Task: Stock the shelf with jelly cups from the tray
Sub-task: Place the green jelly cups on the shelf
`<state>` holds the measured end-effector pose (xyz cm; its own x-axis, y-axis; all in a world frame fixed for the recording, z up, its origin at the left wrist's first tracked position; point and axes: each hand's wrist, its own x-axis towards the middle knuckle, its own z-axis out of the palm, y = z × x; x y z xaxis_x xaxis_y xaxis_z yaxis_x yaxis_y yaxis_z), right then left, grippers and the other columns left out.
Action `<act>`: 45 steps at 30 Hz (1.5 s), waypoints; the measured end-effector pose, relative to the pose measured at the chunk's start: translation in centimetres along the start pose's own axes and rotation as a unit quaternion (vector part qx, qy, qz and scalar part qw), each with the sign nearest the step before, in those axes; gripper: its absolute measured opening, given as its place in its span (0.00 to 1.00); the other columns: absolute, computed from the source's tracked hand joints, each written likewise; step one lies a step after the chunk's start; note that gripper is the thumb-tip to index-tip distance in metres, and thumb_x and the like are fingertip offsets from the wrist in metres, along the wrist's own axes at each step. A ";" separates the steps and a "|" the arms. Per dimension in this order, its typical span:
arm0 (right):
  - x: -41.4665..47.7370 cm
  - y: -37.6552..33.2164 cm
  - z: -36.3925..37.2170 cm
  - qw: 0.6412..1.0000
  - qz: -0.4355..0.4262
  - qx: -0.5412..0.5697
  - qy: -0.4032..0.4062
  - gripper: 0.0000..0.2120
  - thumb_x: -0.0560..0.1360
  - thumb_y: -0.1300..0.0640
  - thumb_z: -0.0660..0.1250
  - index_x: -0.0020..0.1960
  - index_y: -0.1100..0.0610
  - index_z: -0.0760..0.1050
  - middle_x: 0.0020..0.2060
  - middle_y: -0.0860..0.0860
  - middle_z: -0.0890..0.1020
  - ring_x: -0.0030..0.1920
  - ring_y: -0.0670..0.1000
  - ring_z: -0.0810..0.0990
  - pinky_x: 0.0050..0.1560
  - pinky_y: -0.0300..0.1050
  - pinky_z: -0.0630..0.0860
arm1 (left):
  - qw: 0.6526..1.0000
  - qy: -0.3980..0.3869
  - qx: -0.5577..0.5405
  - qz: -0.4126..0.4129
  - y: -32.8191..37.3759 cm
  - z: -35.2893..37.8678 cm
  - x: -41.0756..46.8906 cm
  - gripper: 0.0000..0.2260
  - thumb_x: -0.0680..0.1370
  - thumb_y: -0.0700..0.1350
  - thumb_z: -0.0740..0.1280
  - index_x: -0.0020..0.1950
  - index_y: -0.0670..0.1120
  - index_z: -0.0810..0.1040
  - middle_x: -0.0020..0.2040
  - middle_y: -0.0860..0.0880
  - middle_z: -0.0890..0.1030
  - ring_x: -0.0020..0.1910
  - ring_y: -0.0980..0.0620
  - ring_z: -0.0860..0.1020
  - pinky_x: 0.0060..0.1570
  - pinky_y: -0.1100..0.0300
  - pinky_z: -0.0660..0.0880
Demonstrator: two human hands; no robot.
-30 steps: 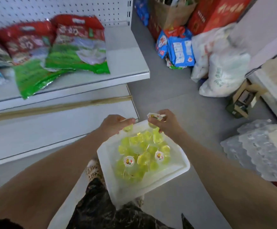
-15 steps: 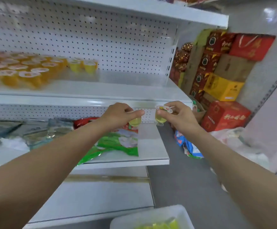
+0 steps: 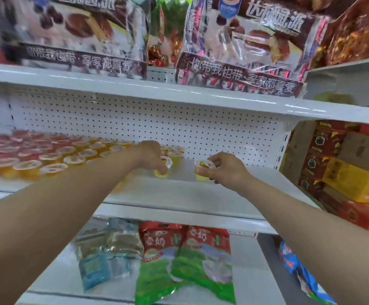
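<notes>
Both arms reach over the middle shelf (image 3: 179, 194); the left hand (image 3: 150, 157) is closed around 1 yellow-green jelly cup (image 3: 162, 170), held at the right end of the stocked cups and at or just above the shelf surface, contact not determinable; the right hand (image 3: 225, 170) pinches a second jelly cup (image 3: 203, 170) between thumb and fingers, sealed lid up, above bare shelf to the right of the first cup. Progress: the left part of the shelf carries many stocked cups (image 3: 47, 157) in rows, red at the far left and orange toward the centre, with a few yellow ones at the right end beside the left hand; the right part of the shelf, from the hands to the upright, stands unfilled. The tray is not in view, so the remaining supply cannot be judged. Judgement: the task appears well past its start but unfinished; the step in hand is setting down these 2 cups; further trips seem likely while shelf space remains.
</notes>
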<state>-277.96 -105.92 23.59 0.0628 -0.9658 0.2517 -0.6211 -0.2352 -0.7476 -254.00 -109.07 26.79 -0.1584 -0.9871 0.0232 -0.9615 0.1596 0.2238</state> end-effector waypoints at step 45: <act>1.2 -1.5 -6.3 0.950 -0.061 -0.305 0.042 0.35 0.71 0.39 0.72 0.73 0.50 0.66 0.67 0.54 0.73 0.69 0.55 0.68 0.64 0.52 0.71 | 0.994 0.107 -0.005 0.014 8.9 -1.2 -0.2 0.29 0.75 0.54 0.71 0.71 0.43 0.67 0.67 0.42 0.69 0.65 0.42 0.69 0.62 0.47 0.73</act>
<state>-281.88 -106.01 28.90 0.1168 -0.9175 0.3803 -0.9517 -0.2129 -0.2213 -262.23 -107.43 29.98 -0.1331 -0.9624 0.2368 -0.9549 0.1885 0.2295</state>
